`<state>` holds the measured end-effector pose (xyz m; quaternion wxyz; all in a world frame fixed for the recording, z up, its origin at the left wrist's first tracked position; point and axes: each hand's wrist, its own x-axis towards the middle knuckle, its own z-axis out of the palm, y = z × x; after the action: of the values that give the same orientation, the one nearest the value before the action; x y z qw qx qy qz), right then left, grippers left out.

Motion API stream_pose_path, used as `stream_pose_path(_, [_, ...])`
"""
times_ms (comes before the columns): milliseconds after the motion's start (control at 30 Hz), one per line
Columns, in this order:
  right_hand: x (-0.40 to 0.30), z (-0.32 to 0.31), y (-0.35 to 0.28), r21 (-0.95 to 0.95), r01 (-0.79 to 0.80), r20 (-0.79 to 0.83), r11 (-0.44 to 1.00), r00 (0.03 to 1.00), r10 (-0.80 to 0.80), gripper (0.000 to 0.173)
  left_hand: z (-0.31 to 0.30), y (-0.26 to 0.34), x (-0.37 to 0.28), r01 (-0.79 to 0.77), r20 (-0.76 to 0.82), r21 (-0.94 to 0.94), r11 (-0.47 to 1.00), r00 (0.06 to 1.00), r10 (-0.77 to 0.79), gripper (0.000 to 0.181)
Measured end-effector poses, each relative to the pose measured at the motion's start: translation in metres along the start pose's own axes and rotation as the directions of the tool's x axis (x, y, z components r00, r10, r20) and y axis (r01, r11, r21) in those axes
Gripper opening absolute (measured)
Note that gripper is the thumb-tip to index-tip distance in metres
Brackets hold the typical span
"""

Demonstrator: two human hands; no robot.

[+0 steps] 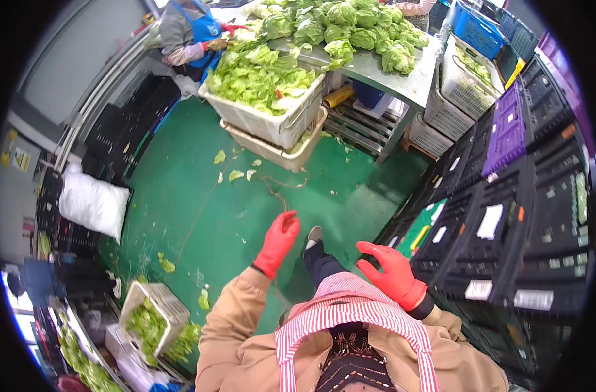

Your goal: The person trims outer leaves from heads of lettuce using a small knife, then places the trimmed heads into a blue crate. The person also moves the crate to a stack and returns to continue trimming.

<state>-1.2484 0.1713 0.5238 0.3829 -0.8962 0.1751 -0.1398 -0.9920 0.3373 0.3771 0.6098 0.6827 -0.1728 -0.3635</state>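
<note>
My left hand point(279, 240), in a red rubber glove, is held over the green floor point(200, 196) with its fingers curled and nothing visible in them. My right hand point(390, 272), gloved the same way, hangs in the air near the stacked black crates point(479, 230); thumb and fingers are apart and it holds nothing. Ahead of me stands a white plastic crate point(263, 117) heaped with loose lettuce leaves point(258, 73), set on a second white crate point(273, 152). Behind it, heads of lettuce point(351, 29) are piled on a steel table point(366, 68).
A co-worker in a blue apron point(203, 24) stands by the table's left end. Fallen leaves point(235, 175) and a cord point(278, 188) lie on the floor. At left are a white sack point(93, 203) and a tipped crate of leaves point(173, 304); white crates point(454, 108) stand right of the table.
</note>
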Motion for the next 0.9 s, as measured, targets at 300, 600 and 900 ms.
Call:
stream_pose_path(300, [0.237,-0.026,0.080,0.185,-0.324,-0.280,0.928,0.887,0.366,0.038,-0.093,0.066,0.388,-0.203,-0.209,0.376,0.904,0.932,0.296,0.055])
stream_pose_path(600, [0.457,-0.060,0.148,-0.023,-0.283,-0.243,0.959,0.932,0.270,0.039,-0.094,0.123,0.662,-0.021,-0.215,0.825,0.564,0.912,0.348,0.059])
stream_pose_path(900, [0.637,-0.098,0.201,-0.129,-0.257,-0.058,0.958,0.966,0.251,0.041,-0.112,0.110,0.780,0.087,0.004,0.970,0.229,0.930,-0.369,0.061])
